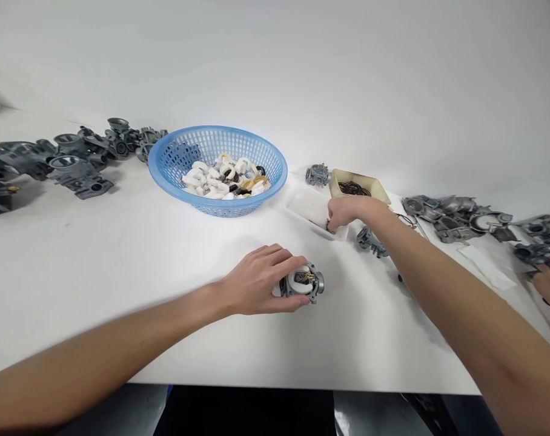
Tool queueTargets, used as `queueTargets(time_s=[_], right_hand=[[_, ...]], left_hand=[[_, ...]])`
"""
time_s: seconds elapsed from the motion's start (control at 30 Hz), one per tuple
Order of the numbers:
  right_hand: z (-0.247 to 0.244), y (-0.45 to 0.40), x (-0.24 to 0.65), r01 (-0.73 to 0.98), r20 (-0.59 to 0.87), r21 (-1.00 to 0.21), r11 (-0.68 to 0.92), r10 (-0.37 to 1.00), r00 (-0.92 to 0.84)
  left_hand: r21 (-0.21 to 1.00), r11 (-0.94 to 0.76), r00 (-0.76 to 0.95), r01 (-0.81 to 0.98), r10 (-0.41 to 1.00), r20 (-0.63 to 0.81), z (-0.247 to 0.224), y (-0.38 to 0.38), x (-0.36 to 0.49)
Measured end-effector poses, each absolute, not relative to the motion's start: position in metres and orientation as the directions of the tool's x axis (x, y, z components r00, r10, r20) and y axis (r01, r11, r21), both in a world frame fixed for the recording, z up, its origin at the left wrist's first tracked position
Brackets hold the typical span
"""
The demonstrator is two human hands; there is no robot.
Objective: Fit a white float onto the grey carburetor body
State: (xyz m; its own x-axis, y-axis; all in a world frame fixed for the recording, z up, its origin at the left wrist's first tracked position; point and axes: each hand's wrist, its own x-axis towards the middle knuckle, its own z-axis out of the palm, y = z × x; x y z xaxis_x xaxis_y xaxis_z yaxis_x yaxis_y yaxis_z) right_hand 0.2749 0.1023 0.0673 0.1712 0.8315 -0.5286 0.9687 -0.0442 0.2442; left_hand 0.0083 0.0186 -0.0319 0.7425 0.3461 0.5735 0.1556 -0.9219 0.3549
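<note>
Metal body (319,283) on counter (120,260), between thumb and fingers of my left hand (261,280), which grips it round its sides, white piece in its upturned face. My right hand (345,211) beyond it, fingers down in white tray (302,206); cannot tell whether they pinch anything. Blue basket (218,133) of mostly white pieces farther back, left. Grey castings (77,172) toward counter's left end. Pale wall (347,72) behind.

Blu bskt (220,208) by metal pts (77,172), L; wht strip (490,266) R.
</note>
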Motion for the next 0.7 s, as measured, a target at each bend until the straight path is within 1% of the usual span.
queueTargets(time_s=[0.07,0.17,0.3,0.47,0.6,0.7], right_hand=[[0.0688,0.1011,0.2702,0.959,-0.568,0.275,-0.060,0.795,0.212],[0.0696,0.0996,0.2664,0.951,-0.574,0.303,-0.069,0.783,0.239],[0.0704,0.0991,0.2679,0.957,-0.579,0.282,-0.069,0.783,0.227],[0.0720,0.1025,0.2713,0.968,-0.614,0.243,-0.070,0.761,0.209],[0.0695,0.1053,0.2699,0.962,-0.619,0.264,-0.067,0.753,0.222],[0.0665,0.1051,0.2669,0.956,-0.594,0.286,-0.064,0.771,0.229]], left_hand=[[0.351,-0.924,0.739,0.153,0.343,0.579,-0.0317,0.0185,0.0083],[0.350,-0.924,0.739,0.153,0.342,0.581,-0.0314,0.0185,0.0083],[0.346,-0.924,0.748,0.160,0.342,0.569,-0.0310,0.0185,0.0081],[0.333,-0.931,0.739,0.149,0.328,0.588,-0.0314,0.0188,0.0081],[0.331,-0.932,0.737,0.146,0.325,0.592,-0.0317,0.0188,0.0082],[0.324,-0.934,0.737,0.147,0.322,0.594,-0.0314,0.0188,0.0084]])
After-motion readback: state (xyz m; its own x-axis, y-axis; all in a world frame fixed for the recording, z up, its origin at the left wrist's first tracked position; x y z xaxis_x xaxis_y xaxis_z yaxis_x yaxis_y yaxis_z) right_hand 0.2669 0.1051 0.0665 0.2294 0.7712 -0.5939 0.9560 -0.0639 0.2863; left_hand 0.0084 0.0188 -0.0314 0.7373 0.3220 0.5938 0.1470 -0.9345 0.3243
